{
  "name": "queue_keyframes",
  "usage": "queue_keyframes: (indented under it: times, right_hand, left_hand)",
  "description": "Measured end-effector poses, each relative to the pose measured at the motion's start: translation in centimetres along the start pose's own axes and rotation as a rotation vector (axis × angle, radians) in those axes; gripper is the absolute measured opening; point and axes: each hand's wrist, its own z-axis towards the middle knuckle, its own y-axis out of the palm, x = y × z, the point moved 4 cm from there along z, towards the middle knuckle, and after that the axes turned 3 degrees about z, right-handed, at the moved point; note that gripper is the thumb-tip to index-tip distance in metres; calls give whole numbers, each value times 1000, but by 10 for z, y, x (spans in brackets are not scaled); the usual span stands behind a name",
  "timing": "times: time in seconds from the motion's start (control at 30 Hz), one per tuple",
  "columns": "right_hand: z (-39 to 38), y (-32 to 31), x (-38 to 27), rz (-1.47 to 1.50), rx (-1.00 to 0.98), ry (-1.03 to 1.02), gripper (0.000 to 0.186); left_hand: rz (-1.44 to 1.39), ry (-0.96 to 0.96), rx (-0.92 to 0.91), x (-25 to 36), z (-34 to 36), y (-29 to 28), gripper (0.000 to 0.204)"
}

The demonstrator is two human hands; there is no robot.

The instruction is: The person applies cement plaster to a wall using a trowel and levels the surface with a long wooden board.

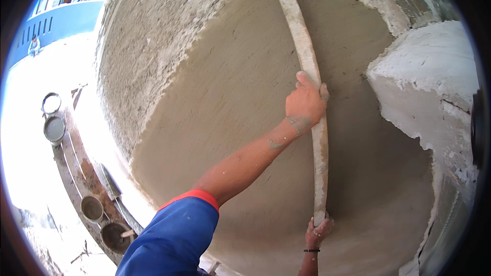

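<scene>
A long, pale wooden straightedge board point(319, 166) lies against a wall of wet grey plaster point(240, 97), running from the top of the view to the lower middle. My left hand point(305, 105) grips the board around its middle, with fingers wrapped over its edge. Grey mortar is smeared on that wrist, below a blue sleeve with a red cuff. Lower down, my right hand point(318, 231) holds the board's bottom end and wears a dark band at the wrist. Part of each hand's grip is hidden behind the board.
Rough, coarser plaster point(148, 36) covers the wall's upper left. A broken-edged whitish block point(424, 66) juts out at the right. On a plank platform point(75, 166) at left stand several buckets, including a grey-filled bucket point(54, 130) and a dark bucket point(115, 239) with a handle inside. A person point(34, 46) sits far off.
</scene>
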Motion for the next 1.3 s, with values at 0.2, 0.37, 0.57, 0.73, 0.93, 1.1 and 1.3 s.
queue_keyframes:
  times: [0.2, 0.37, 0.57, 0.73, 0.93, 1.1, 1.3]
  right_hand:
    - [-36, 30, 11, -45, -62, -115, 59]
    - [-64, 46, 10, -53, -127, -193, 58]
    - [-88, 53, 8, -66, -252, -205, 57]
    - [-112, 77, 17, -94, -233, -192, 52]
    - [-135, 92, 25, -35, -158, -162, 50]
    - [-106, 80, -17, 91, -118, -37, 59]
    - [-9, 22, -71, 3, -22, 42, 61]
  left_hand:
    - [3, -296, 52, -104, -45, -6, 50]
    - [31, -433, 119, -207, -93, -12, 49]
    - [-69, -558, 236, -305, -165, -9, 47]
    - [-240, -493, 375, -378, -221, 2, 54]
    - [-218, -399, 218, -327, -191, 10, 65]
    - [-24, -118, 134, -217, -94, -10, 70]
    - [58, -8, 206, -80, 31, -34, 67]
